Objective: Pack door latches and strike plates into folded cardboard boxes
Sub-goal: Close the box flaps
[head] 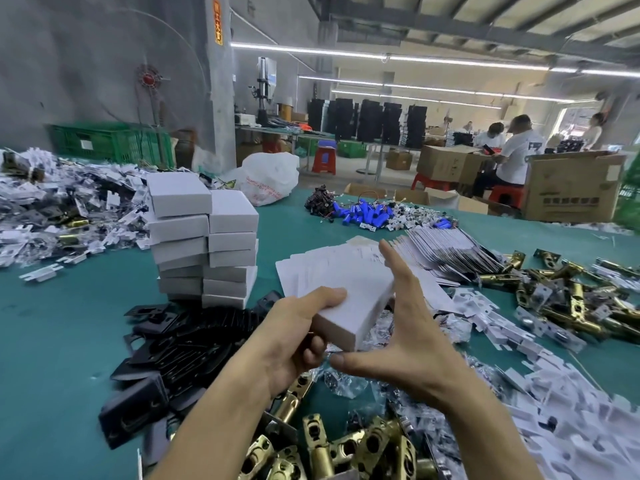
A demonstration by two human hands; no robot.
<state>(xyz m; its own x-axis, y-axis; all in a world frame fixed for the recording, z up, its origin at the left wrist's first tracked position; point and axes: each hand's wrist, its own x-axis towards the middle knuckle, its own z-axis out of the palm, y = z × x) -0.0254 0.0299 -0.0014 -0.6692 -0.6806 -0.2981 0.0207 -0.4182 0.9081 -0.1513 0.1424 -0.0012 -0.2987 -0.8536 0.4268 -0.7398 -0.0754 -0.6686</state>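
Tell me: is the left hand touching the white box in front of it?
Touching. The head view shows the left hand gripping the box: its thumb lies on the top face and its fingers curl underneath.

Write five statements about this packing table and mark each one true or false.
1. The left hand grips a closed white box. True.
2. The right hand is clenched in a fist. False: its fingers are spread straight beside the white box.
3. The stack of boxes stands in two columns on the green table. True.
4. The dark plates lie to the right of the hands. False: the black strike plates lie to the left of the hands, in front of the stack of boxes.
5. The brass latches are heaped at the near edge, under the forearms. True.
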